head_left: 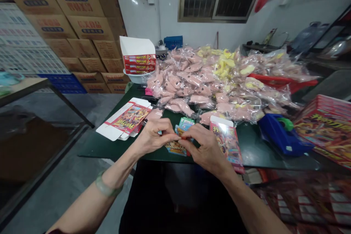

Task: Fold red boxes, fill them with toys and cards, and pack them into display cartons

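Note:
My left hand (pixel 158 135) and my right hand (pixel 204 144) meet over the front of the green table, thumbs and fingers pinched together. A sliver of orange shows between the fingertips; what they hold is mostly hidden. Below and behind them lie colourful printed cards (pixel 175 148), partly covered by my hands. Left of my hands is a stack of flat, unfolded red-and-white cartons (pixel 128 117). Close beside my right hand lies a red printed box (pixel 227 140) with its white flap raised.
A heap of bagged pink and yellow toys (pixel 197 76) covers the table's back. A white tub (pixel 137 76) carries red boxes (pixel 139 64). On the right are a blue tape dispenser (pixel 285 135) and stacked red boxes (pixel 326 128). Brown cartons (pixel 82 3) stand at the far left.

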Action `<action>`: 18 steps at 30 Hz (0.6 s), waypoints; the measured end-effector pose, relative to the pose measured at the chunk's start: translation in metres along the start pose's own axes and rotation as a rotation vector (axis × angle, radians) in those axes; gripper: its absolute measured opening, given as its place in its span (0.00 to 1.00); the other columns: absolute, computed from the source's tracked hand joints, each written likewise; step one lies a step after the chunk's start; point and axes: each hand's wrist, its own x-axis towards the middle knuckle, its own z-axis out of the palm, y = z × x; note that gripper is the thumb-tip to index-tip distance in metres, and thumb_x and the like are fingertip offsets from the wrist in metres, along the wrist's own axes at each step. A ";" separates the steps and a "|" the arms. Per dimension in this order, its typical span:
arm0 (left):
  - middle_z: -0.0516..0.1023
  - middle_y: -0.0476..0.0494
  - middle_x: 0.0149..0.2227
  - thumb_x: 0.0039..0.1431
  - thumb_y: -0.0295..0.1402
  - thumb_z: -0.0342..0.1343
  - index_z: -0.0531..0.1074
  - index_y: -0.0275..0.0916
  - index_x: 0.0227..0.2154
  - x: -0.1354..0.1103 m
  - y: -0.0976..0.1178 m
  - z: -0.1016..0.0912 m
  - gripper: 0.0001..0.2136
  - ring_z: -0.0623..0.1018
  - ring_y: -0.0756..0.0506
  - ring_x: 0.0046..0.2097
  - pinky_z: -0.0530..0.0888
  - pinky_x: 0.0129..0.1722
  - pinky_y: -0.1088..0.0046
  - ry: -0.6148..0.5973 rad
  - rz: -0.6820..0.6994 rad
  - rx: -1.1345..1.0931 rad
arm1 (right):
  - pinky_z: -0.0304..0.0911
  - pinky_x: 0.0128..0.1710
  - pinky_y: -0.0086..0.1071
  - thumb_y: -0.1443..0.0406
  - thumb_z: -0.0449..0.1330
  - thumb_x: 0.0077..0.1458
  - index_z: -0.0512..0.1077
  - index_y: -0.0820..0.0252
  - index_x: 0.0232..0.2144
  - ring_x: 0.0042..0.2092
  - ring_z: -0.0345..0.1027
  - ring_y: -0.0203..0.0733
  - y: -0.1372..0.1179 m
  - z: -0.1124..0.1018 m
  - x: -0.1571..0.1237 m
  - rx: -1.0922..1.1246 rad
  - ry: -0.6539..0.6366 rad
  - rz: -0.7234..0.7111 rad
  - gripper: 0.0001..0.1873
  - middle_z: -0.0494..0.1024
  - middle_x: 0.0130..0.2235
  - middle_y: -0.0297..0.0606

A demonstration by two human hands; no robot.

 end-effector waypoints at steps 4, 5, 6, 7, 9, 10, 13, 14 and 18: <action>0.73 0.49 0.20 0.52 0.33 0.60 0.74 0.37 0.19 -0.004 0.000 -0.014 0.09 0.72 0.51 0.24 0.68 0.25 0.76 0.046 -0.020 -0.066 | 0.59 0.30 0.30 0.68 0.55 0.57 0.69 0.59 0.24 0.30 0.63 0.36 0.004 -0.002 -0.002 -0.056 0.055 -0.037 0.10 0.71 0.24 0.33; 0.73 0.49 0.20 0.52 0.33 0.61 0.73 0.37 0.19 -0.006 -0.002 -0.019 0.09 0.73 0.51 0.24 0.69 0.26 0.76 0.108 0.022 -0.022 | 0.59 0.30 0.29 0.68 0.55 0.57 0.69 0.58 0.24 0.29 0.64 0.35 0.007 -0.006 -0.005 -0.071 0.089 -0.009 0.09 0.71 0.24 0.33; 0.74 0.49 0.21 0.52 0.32 0.61 0.72 0.37 0.19 -0.009 -0.005 -0.023 0.09 0.73 0.51 0.25 0.70 0.27 0.76 0.185 0.076 0.055 | 0.59 0.29 0.28 0.68 0.56 0.56 0.69 0.59 0.24 0.28 0.64 0.34 0.011 -0.012 -0.008 -0.094 0.133 0.039 0.08 0.71 0.25 0.32; 0.74 0.49 0.21 0.51 0.31 0.61 0.72 0.36 0.20 -0.013 -0.011 -0.025 0.08 0.73 0.51 0.25 0.70 0.27 0.76 0.260 0.135 0.164 | 0.59 0.27 0.27 0.68 0.56 0.55 0.69 0.59 0.25 0.27 0.64 0.33 0.016 -0.020 -0.012 -0.122 0.184 0.103 0.07 0.71 0.25 0.31; 0.75 0.47 0.24 0.52 0.29 0.61 0.73 0.36 0.23 -0.024 -0.027 -0.025 0.05 0.74 0.51 0.27 0.70 0.29 0.75 0.338 0.218 0.421 | 0.58 0.23 0.26 0.67 0.58 0.52 0.68 0.59 0.26 0.22 0.61 0.30 0.026 -0.038 -0.021 -0.151 0.298 0.250 0.04 0.70 0.24 0.29; 0.75 0.46 0.25 0.53 0.29 0.60 0.73 0.36 0.23 -0.032 -0.036 -0.022 0.05 0.74 0.50 0.27 0.69 0.29 0.75 0.310 0.233 0.537 | 0.56 0.20 0.25 0.66 0.60 0.51 0.67 0.59 0.27 0.20 0.59 0.29 0.031 -0.049 -0.026 -0.131 0.358 0.319 0.04 0.69 0.22 0.28; 0.73 0.47 0.23 0.57 0.30 0.55 0.71 0.37 0.20 -0.054 -0.062 -0.007 0.10 0.72 0.50 0.27 0.68 0.28 0.74 0.057 0.219 0.668 | 0.57 0.18 0.24 0.65 0.65 0.44 0.64 0.57 0.32 0.19 0.62 0.30 0.043 -0.080 -0.042 0.033 0.567 0.442 0.14 0.69 0.22 0.25; 0.73 0.47 0.23 0.57 0.32 0.55 0.71 0.37 0.21 -0.060 -0.066 -0.001 0.10 0.73 0.50 0.27 0.68 0.28 0.74 -0.003 0.217 0.658 | 0.59 0.19 0.24 0.65 0.66 0.43 0.63 0.57 0.35 0.21 0.65 0.32 0.048 -0.090 -0.048 0.085 0.633 0.460 0.17 0.71 0.24 0.26; 0.77 0.41 0.37 0.52 0.37 0.61 0.73 0.38 0.39 -0.065 -0.055 0.020 0.12 0.75 0.43 0.40 0.70 0.41 0.64 0.038 0.176 0.606 | 0.64 0.27 0.28 0.61 0.68 0.40 0.67 0.59 0.35 0.26 0.68 0.33 0.069 -0.111 -0.076 0.269 0.890 0.580 0.19 0.73 0.28 0.29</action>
